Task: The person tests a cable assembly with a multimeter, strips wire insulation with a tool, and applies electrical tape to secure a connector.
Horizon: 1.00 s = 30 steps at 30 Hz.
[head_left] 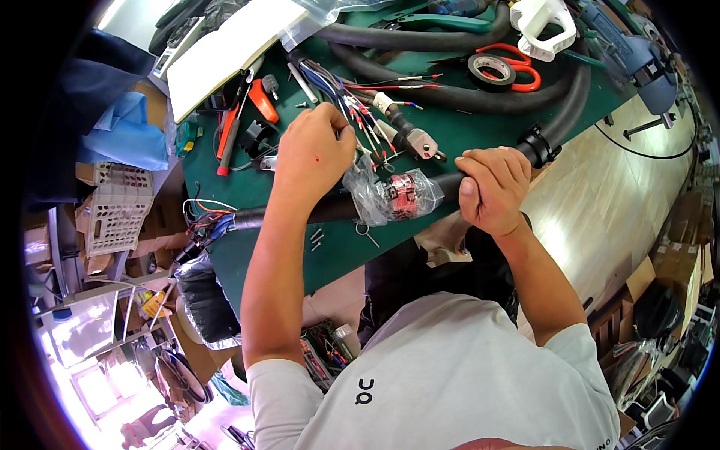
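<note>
A thick black hose [330,208] lies across the green table, with loose coloured wires [214,223] coming out of its left end. My right hand [495,187] is closed around the hose's right part, beside a black clamp ring [537,147]. My left hand [319,146] is curled above the table, next to a bundle of wires with ferruled ends [360,112]. Its fingertips are hidden, so whatever they pinch cannot be seen. Between the hands, a clear plastic bag with a red label [405,196] rests against the hose. A pale connector [422,143] lies just beyond.
Orange-handled scissors [529,75], a black tape roll [491,69] and a white plastic handle [541,28] lie at the far right. Left of the wires are an orange tool [262,101] and an open notebook [225,56]. Several screws [316,238] lie nearer me.
</note>
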{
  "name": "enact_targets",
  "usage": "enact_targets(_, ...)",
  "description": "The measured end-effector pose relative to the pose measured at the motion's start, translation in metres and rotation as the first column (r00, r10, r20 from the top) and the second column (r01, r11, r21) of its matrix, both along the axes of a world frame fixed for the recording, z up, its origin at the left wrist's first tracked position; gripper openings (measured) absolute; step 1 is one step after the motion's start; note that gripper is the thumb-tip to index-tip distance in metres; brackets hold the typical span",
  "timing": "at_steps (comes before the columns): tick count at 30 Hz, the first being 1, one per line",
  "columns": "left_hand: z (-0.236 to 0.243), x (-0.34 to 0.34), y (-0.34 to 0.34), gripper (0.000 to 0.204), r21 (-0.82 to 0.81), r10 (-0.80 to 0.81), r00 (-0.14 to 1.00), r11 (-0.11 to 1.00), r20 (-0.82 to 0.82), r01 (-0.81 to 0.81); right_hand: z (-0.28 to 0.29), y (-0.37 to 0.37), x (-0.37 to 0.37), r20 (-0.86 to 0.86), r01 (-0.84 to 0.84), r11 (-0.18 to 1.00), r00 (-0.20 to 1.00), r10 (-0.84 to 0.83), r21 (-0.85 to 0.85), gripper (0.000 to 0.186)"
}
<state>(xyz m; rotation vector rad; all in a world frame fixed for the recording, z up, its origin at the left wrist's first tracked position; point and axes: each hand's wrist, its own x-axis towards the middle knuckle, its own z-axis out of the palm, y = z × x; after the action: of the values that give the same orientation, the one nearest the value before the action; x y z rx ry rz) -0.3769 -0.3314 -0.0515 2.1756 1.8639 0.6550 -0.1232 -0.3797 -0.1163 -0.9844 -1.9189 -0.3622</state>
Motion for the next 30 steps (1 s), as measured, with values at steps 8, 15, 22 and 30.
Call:
enact_targets(8, 0.008, 0.005, 0.002, 0.032, -0.196, -0.004, 0.998, 0.981, 0.064, 0.017, 0.0, 0.0, 0.0, 0.0, 0.011, 1.0, 1.0, -0.011, 0.012, 0.02)
enact_targets(15, 0.011, 0.011, 0.009, 0.035, -0.302, 0.104, 0.987, 0.951, 0.127, -0.061, -0.003, 0.001, 0.001, -0.018, 0.007, 1.0, 1.0, -0.007, 0.025, 0.02)
enact_targets(22, 0.004, 0.007, 0.017, 0.029, -0.362, 0.076, 0.996, 0.931, 0.049, -0.053, -0.003, 0.001, 0.002, -0.026, 0.009, 1.0, 1.0, -0.009, 0.026, 0.02)
enact_targets(30, 0.019, 0.018, 0.012, 0.028, -0.48, 0.246, 0.855, 0.877, 0.456, 0.003, -0.003, 0.001, 0.003, -0.029, 0.007, 1.0, 1.0, -0.007, 0.019, 0.02)
